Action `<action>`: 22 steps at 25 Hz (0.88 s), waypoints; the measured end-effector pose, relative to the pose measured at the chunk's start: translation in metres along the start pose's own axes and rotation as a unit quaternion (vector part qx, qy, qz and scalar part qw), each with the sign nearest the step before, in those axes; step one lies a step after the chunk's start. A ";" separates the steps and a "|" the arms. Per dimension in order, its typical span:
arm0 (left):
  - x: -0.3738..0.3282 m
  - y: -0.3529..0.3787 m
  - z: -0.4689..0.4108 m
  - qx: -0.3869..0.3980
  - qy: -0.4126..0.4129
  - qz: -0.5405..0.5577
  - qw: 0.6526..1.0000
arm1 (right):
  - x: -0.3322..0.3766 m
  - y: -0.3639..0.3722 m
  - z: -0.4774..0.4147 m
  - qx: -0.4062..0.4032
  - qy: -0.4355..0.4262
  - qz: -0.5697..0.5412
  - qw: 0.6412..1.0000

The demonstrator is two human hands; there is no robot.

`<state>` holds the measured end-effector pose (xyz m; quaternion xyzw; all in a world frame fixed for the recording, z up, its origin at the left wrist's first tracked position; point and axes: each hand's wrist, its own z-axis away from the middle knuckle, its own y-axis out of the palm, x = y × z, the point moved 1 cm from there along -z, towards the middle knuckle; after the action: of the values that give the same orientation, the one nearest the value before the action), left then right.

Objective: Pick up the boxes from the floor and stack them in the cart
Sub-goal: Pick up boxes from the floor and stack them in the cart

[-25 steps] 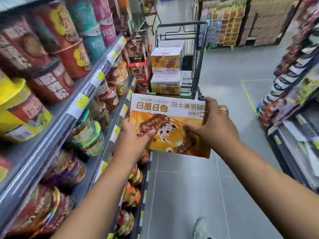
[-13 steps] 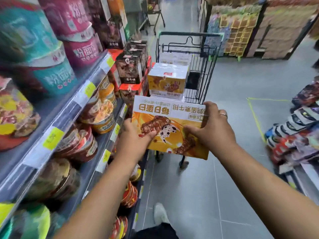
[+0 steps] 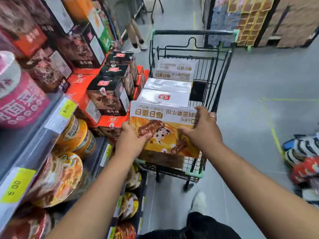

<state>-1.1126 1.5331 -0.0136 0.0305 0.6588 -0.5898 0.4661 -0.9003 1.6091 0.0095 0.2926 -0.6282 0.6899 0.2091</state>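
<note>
Head camera: both hands are on the orange box, the left hand gripping its near left corner with the thumb across the printed face, the right hand clamped on the right edge, fingers curled over the top. The box is tilted over the near end of the cart, in front of the white-topped boxes stacked inside, with snack shelves close on the left

Both bare arms reach forward, nearly straight. The left hand grips the box at its left edge, thumb on its face. The right hand grips the right side, fingers curled over the far edge.
</note>
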 end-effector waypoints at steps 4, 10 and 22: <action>-0.009 0.026 -0.055 -0.015 -0.055 -0.032 0.998 | -0.008 0.016 -0.061 0.039 -0.016 -0.020 0.999; 0.005 0.057 -0.096 -0.026 -0.103 -0.050 0.993 | -0.020 0.042 -0.091 0.061 -0.009 -0.052 0.997; 0.032 0.090 -0.126 0.030 -0.167 0.030 0.985 | -0.035 0.094 -0.090 0.087 0.009 0.001 0.996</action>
<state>-1.1508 1.6455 -0.1180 -0.0348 0.5526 -0.5916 0.5860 -0.9484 1.6893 -0.0872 0.3024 -0.5642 0.7449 0.1878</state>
